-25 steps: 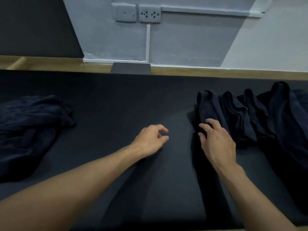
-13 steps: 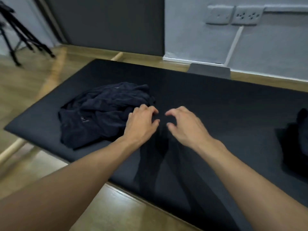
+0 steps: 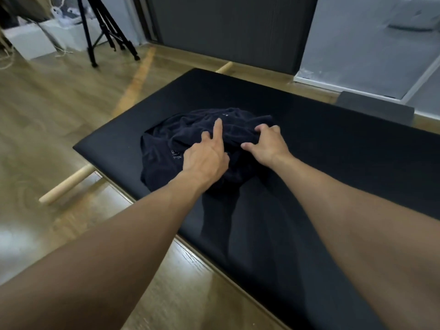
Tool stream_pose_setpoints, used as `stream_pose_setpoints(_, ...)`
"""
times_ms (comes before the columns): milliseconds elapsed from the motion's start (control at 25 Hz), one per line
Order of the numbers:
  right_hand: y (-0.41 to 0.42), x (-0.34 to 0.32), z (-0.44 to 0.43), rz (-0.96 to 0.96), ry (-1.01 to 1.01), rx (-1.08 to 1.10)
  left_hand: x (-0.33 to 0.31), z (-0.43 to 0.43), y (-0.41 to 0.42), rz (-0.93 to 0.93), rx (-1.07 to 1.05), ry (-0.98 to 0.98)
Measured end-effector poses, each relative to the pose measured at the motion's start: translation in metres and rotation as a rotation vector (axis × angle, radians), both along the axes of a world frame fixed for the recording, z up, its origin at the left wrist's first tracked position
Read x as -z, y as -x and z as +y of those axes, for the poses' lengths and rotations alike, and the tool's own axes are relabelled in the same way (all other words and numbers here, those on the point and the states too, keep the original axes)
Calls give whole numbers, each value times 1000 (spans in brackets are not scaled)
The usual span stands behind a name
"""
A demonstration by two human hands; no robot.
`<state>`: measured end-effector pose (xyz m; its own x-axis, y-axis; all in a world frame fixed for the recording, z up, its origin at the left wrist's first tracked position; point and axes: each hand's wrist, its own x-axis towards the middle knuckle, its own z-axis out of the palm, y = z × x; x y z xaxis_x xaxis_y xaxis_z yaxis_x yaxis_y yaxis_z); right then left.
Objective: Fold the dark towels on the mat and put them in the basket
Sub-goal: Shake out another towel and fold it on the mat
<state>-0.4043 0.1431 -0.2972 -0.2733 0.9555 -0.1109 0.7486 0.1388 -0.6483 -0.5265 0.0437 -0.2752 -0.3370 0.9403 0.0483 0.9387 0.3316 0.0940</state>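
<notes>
A crumpled pile of dark navy towels (image 3: 190, 144) lies on the left part of the black mat (image 3: 333, 167). My left hand (image 3: 207, 158) rests on top of the pile, its index finger stretched straight over the cloth and the other fingers bent. My right hand (image 3: 266, 144) is at the pile's right edge, with its fingers curled into a fold of the towel and gripping it. The cloth under both hands is hidden. No basket shows in this view.
The mat lies on a wooden floor (image 3: 59, 129), its left corner close to the pile. A wooden rod (image 3: 66, 184) sticks out from under the mat's left edge. A black tripod (image 3: 100, 27) and white boxes (image 3: 28, 41) stand far left; a grey pad (image 3: 373, 110) lies by the wall.
The view swung left, away from the row of towels on the right. Both hands moved across the mat onto the crumpled pile, and my right hand took hold of a fold.
</notes>
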Motion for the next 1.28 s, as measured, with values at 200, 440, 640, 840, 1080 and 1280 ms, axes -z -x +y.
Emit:
stream_pose_setpoints(200,-8,-1,-3,138,13,12,0,26,15,50,-2,148)
stream_pose_setpoints(440,-41,-23,-29,378,-23,-22,-9,25,22,333,483,-95)
stream_pose_setpoints(640,-97,-83,-34,562,-125,-81,-50,19,-26,-286,654,-286)
stream_pose_setpoints(840,-174,-152,-52,676,-138,-143,-110,19,-117,-1223,414,-191)
stream_pose_setpoints(1080,-278,-201,-82,391,-424,50,-157,29,-191,-1140,799,160)
stream_pose_setpoints(1280,-337,-247,-103,227,-538,246,-204,39,-248,-823,883,-150)
